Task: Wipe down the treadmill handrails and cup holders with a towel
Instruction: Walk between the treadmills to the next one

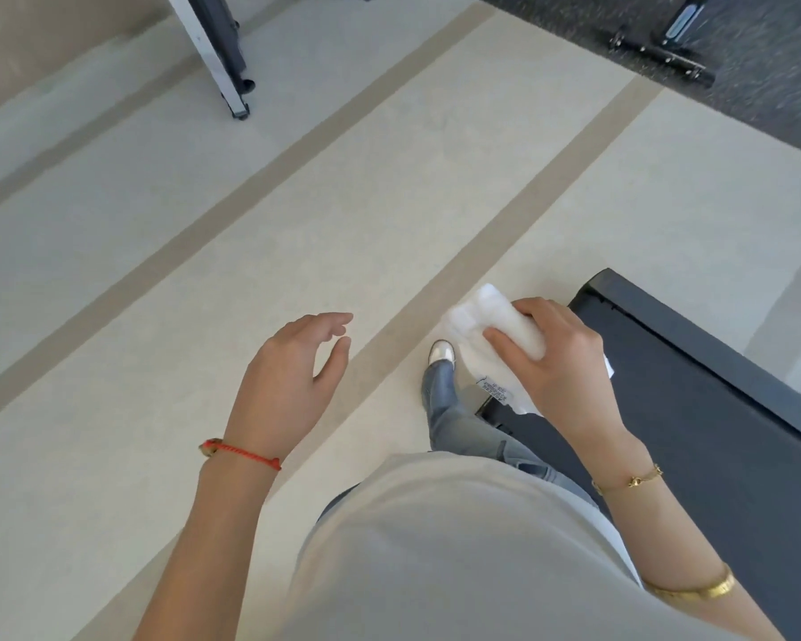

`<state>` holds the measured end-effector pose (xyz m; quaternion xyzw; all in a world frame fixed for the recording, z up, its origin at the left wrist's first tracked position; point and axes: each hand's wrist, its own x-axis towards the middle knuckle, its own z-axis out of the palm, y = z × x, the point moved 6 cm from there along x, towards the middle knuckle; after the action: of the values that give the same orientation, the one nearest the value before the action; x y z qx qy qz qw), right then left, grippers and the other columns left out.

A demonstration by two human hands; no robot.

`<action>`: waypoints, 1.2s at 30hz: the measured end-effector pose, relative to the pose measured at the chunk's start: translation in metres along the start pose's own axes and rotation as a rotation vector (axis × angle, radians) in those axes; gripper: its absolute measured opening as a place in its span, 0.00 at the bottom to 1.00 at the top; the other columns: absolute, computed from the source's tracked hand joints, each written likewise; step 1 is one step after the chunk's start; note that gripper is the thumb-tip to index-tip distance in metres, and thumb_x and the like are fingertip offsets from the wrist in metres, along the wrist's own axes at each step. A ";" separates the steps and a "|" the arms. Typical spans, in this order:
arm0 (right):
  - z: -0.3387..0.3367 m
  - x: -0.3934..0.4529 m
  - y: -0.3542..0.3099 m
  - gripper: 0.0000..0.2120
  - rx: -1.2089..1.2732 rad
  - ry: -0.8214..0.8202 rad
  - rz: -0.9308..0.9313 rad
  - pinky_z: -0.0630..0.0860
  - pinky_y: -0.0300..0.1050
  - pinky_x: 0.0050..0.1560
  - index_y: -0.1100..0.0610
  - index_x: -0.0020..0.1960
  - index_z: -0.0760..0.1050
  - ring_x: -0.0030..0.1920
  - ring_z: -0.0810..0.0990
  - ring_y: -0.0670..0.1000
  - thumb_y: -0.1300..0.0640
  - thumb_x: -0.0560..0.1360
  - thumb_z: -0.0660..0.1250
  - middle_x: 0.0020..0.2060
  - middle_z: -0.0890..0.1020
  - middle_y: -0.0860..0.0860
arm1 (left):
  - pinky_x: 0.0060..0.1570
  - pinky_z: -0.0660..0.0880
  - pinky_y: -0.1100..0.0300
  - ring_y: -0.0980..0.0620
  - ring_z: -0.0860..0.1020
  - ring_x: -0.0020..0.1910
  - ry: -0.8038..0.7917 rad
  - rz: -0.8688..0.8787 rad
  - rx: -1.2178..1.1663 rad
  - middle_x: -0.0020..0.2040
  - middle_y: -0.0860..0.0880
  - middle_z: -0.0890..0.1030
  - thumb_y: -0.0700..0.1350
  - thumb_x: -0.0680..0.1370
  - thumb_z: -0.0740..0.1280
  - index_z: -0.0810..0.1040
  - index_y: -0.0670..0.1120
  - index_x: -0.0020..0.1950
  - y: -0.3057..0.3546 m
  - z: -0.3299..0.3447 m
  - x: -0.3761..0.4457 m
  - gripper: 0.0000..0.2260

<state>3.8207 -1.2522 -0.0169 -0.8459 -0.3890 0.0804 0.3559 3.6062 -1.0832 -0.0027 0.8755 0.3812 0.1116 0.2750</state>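
Near the body, the left hand [287,381] hangs empty over the pale floor [204,270], fingers loosely relaxed. To the right, the right hand [560,363] grips a folded white cloth towel [486,316] above the near-left corner of the black treadmill deck [713,409].

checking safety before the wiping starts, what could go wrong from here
The right hand holds the white towel bunched, with a loose end and tag hanging; it might snag or drop. The shoe is close to the dark treadmill deck edge, so a trip seems possible. No handrails or cup holders are in view yet.
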 end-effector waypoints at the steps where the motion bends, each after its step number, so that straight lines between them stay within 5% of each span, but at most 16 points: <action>1: 0.002 0.016 0.003 0.12 -0.005 0.016 0.006 0.71 0.40 0.41 0.57 0.51 0.77 0.41 0.76 0.48 0.50 0.74 0.72 0.42 0.79 0.48 | 0.56 0.74 0.58 0.56 0.79 0.56 -0.013 0.017 -0.001 0.54 0.56 0.81 0.46 0.82 0.64 0.79 0.51 0.64 0.001 0.001 0.022 0.12; 14: -0.034 0.235 0.064 0.10 -0.040 0.195 0.185 0.69 0.40 0.40 0.56 0.50 0.77 0.41 0.75 0.49 0.51 0.74 0.72 0.40 0.78 0.47 | 0.57 0.75 0.59 0.55 0.79 0.55 -0.154 0.269 -0.015 0.54 0.55 0.82 0.45 0.81 0.64 0.79 0.49 0.63 0.084 0.039 0.313 0.12; 36: -0.114 0.465 0.232 0.11 -0.052 0.493 0.664 0.70 0.42 0.41 0.54 0.50 0.76 0.42 0.75 0.49 0.48 0.75 0.70 0.41 0.78 0.46 | 0.56 0.76 0.55 0.55 0.80 0.54 -0.462 0.738 -0.025 0.53 0.55 0.82 0.43 0.81 0.65 0.80 0.49 0.62 0.289 0.182 0.679 0.11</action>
<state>4.3255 -1.0840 -0.0221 -0.9281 0.0001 -0.0239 0.3716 4.3201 -0.8216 0.0014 0.9517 -0.0303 0.0082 0.3055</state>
